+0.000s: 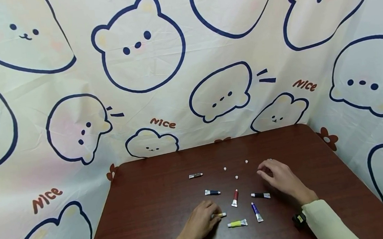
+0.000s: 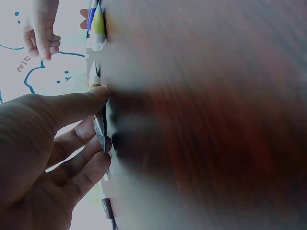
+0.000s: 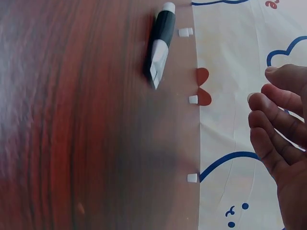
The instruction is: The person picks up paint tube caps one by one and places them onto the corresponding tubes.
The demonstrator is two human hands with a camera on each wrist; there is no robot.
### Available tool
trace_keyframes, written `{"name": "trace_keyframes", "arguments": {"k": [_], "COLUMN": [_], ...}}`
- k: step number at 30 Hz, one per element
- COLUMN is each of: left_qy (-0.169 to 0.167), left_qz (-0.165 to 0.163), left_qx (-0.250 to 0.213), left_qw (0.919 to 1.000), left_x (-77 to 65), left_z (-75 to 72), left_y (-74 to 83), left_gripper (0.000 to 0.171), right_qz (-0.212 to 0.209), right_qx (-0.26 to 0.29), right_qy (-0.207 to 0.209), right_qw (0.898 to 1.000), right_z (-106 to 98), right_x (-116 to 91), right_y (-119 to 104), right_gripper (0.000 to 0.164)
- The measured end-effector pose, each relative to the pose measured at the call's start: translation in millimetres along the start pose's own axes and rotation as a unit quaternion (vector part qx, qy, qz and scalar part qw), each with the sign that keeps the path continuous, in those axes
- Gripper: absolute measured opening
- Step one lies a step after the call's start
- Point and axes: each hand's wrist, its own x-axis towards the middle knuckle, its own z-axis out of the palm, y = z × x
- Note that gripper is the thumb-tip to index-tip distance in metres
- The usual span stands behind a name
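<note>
In the head view, an orange tube (image 1: 219, 215) is pinched by the left hand (image 1: 200, 219); just right of this grip, a yellow tube (image 1: 237, 223) lies unheld, and five more tubes (image 1: 235, 198) are spread around. In the left wrist view, the tube is clamped between thumb and fingers, near the table (image 2: 216, 120). In the right wrist view, beyond the right hand's (image 3: 280, 143) relaxed, unfilled fingers, three white caps (image 3: 193, 99) are seen loose; seemingly, one tube is being handled, six are left
</note>
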Motion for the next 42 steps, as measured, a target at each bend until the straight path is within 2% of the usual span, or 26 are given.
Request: {"name": "trace_keyframes", "arguments": {"k": [7,24,32,42], "left_qy": [-0.009,-0.012,0.007,0.052], "left_qz": [-0.002,-0.003,0.007,-0.002], "left_qx": [-0.003,-0.014,-0.010,0.003], "left_qw": [1.0000,0.9998,0.9999,0.9987], "left_x": [0.0,-0.8,0.9,8.3], "left_z": [-0.2,1.9,3.4,5.5], "left_y": [-1.8,-6.1,-8.0,-13.8], "left_gripper": [0.018,0.020,0.017,0.022], "right_qz": [-0.001,0.031,0.041,0.051], "right_qx": [-0.001,-0.006,-0.007,-0.003], "right_qy": [-0.005,-0.018,-0.018,-0.015], "right_qw": [1.000,0.999,0.999,0.999], "right_z": [-4.8,-13.5,-12.9,-9.3], "right_x": [6.9,16.3,16.1,15.0], "right_y": [4.7,16.5,25.6,36.9], "right_gripper": [0.011,0.010,0.010,0.009]}}
